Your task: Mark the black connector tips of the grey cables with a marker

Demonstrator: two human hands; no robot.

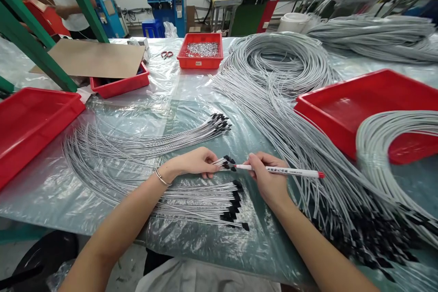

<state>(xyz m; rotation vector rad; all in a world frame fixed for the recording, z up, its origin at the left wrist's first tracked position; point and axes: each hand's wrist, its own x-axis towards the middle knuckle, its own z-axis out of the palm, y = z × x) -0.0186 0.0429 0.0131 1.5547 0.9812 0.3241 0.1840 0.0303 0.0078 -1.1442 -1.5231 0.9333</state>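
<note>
My left hand [198,162] pinches a few thin grey cables close to their black connectors [228,163]. Between the fingers of my right hand [268,175] is a white marker pen [297,172] with a red end. Its tip points left and meets or nearly meets the connectors; I cannot tell which. Below my left hand, a row of grey cables [198,200] lies with black connectors facing right. Beyond that hand rests another bundle of cables [171,143], its black ends gathered at the right.
Large grey cable bundles [273,114] cover the table's right side. Red trays stand at the left [34,123] and right [369,96]. A red bin [200,61] of small metal parts and red-handled snips [166,54] sit at the back. A person [73,4] stands behind green posts [85,4].
</note>
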